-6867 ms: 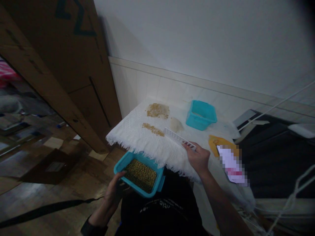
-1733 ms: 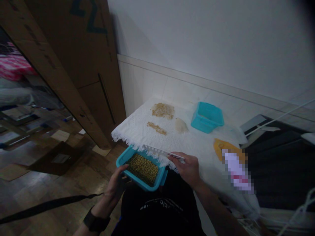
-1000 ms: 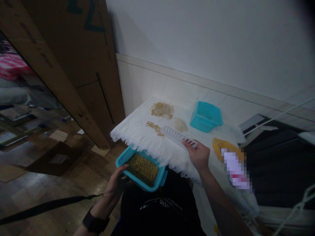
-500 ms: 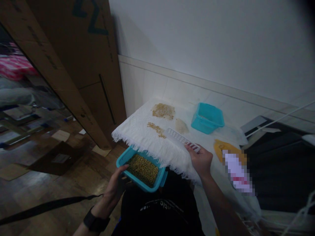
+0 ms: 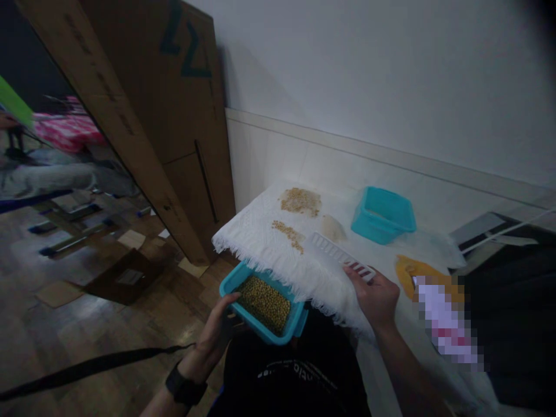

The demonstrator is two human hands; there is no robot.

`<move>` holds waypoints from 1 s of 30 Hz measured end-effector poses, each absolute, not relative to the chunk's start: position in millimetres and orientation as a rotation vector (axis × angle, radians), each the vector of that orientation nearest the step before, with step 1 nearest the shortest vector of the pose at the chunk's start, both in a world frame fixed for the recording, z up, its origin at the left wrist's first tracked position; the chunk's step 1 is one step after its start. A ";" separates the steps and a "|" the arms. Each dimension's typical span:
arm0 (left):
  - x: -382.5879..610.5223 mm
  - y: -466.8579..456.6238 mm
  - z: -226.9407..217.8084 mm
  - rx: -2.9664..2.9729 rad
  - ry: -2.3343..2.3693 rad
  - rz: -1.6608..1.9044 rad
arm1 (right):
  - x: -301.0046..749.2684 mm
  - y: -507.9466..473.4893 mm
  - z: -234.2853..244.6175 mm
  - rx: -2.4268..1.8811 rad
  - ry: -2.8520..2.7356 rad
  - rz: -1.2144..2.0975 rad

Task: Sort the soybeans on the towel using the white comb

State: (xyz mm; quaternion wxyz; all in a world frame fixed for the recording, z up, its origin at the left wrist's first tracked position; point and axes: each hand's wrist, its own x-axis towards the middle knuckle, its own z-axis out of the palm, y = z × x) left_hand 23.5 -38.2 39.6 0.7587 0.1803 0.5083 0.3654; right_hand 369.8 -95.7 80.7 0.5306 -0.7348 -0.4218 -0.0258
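Observation:
My left hand (image 5: 217, 324) grips the left rim of a blue plastic bin (image 5: 299, 324), thumb over the edge. Round yellow-green beans (image 5: 264, 301) cover the bin's bottom. It is held just under the fringed front edge of a white cloth (image 5: 247, 231). My right hand (image 5: 377, 295) is closed on one end of a white slotted plastic strip (image 5: 334, 252), which slants over the cloth. Near the strip's far tip lies a short line of loose yellow beans (image 5: 289, 234). Behind that is a wider patch of beans (image 5: 299, 201), with a pale small heap (image 5: 333, 229) to its right.
A second blue bin (image 5: 382, 217) stands at the back right by the wall. Right of my right hand lie a yellow bag (image 5: 410, 272) and a blurred-out packet (image 5: 447, 324). A tall cardboard box (image 5: 191, 127) rises at the left; flattened cardboard (image 5: 125, 278) lies on the floor.
The whole scene has shifted right and slightly down as my head turned. Both hands keep their holds; the strip and the beans stay in nearly the same places relative to the cloth.

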 end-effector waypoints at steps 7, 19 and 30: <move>23.9 -41.8 39.6 0.415 1.126 0.807 | 374.4 -93.2 73.5 -1.818 -1.042 -0.162; 27.1 -47.2 27.2 0.415 1.108 0.791 | 377.6 -97.0 60.0 -1.815 -0.921 -0.151; 32.0 -57.1 23.0 0.415 1.069 0.784 | 369.7 -98.1 63.2 -1.869 -0.972 -0.216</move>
